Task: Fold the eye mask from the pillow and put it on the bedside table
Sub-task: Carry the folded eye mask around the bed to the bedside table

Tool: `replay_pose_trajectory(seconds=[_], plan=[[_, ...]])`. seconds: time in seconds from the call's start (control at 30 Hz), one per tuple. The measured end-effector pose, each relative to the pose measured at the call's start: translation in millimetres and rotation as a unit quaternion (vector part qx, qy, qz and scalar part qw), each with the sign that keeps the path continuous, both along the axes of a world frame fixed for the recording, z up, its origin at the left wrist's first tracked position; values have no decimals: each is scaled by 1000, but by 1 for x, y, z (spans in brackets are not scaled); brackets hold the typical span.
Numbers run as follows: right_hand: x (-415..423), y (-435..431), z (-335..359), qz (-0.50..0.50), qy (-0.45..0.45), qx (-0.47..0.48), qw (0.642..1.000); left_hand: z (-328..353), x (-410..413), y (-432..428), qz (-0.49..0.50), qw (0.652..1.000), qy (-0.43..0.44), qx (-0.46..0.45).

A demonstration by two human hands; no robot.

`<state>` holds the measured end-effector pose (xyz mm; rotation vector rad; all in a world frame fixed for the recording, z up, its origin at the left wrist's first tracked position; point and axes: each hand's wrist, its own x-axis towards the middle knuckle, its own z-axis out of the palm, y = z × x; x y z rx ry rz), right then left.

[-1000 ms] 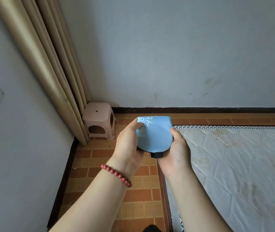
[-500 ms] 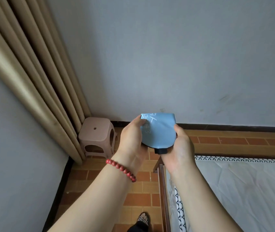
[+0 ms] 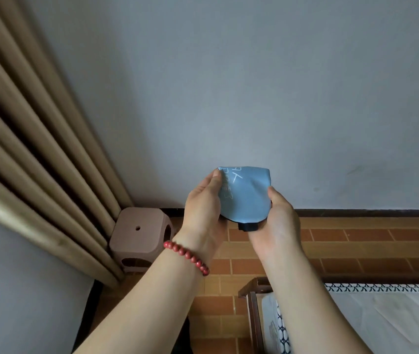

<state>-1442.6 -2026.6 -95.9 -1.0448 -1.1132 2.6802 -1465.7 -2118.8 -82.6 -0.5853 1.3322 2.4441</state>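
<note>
A light blue eye mask (image 3: 247, 198) with white lettering is folded in half, a bit of black strap showing under its lower edge. Both hands hold it in the air in front of the wall. My left hand (image 3: 204, 213), with a red bead bracelet on the wrist, grips its left side, thumb on the top corner. My right hand (image 3: 276, 226) grips its right side and lower edge. A small pink plastic stool (image 3: 139, 238) stands in the corner to the lower left of the hands.
Beige curtains (image 3: 37, 149) hang along the left. A grey wall (image 3: 254, 85) fills the view ahead above a brick-pattern tile floor (image 3: 356, 251). The bed's wooden corner (image 3: 253, 295) and white mattress (image 3: 382, 325) lie at lower right.
The view has tilted upward and forward, so the bed has dropped toward the bottom right. Both hands still hold the folded mask and now appear against the wall.
</note>
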Motion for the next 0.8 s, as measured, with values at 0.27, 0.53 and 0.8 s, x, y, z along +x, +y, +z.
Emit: replay_pose_trajectory(seconds=[0.27, 0.53, 0.8], plan=[[-123, 1, 20, -62, 45, 15, 997, 22, -142, 7, -54, 998, 37, -13], [-192, 27, 18, -121, 7, 45, 992, 16, -225, 40, -140, 990, 17, -16], [-244, 104, 4, -161, 10, 56, 985, 7, -287, 123, -199, 980, 11, -7]])
